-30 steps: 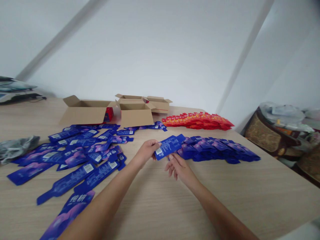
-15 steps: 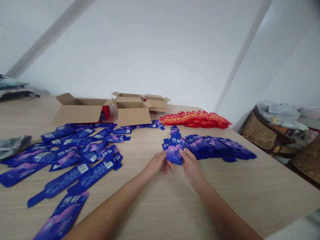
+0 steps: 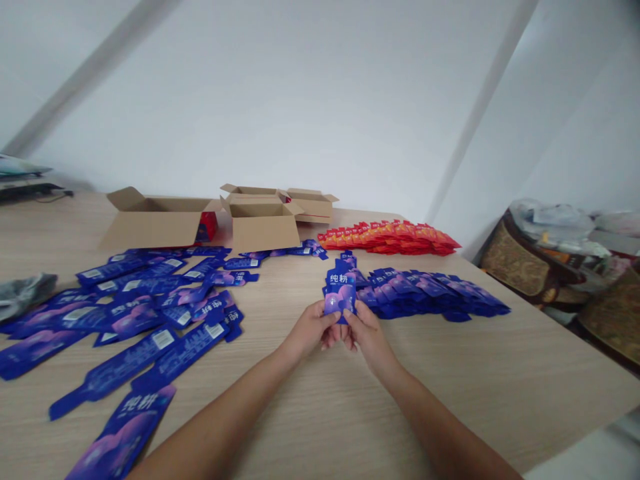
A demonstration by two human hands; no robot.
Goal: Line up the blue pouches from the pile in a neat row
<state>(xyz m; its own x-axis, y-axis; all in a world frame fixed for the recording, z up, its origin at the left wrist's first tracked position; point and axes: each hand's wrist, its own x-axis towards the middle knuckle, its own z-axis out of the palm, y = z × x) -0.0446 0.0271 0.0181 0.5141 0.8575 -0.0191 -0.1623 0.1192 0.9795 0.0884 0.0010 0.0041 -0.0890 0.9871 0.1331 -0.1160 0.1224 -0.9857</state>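
A blue and purple packet (image 3: 341, 291) with white lettering stands upright between both hands. My left hand (image 3: 318, 325) pinches its lower left edge, and my right hand (image 3: 364, 327) grips the lower right edge, the two thumbs close together on its front. Just beyond and to the right, a fanned row of blue packets (image 3: 430, 292) lies on the table. Many loose blue packets (image 3: 135, 313) are spread over the left side, some showing white barcode labels.
Open cardboard boxes (image 3: 265, 230) stand at the back, with a larger open box (image 3: 155, 227) to their left. Overlapping red packets (image 3: 390, 237) lie at the back right. Grey cloth or plastic (image 3: 25, 293) is at the left edge. Beyond the table (image 3: 500, 380), patterned seating (image 3: 520, 263) holds plastic bags.
The packet has shifted slightly left and straightened. My left hand has closed on its edge, and my right hand has moved left with it.
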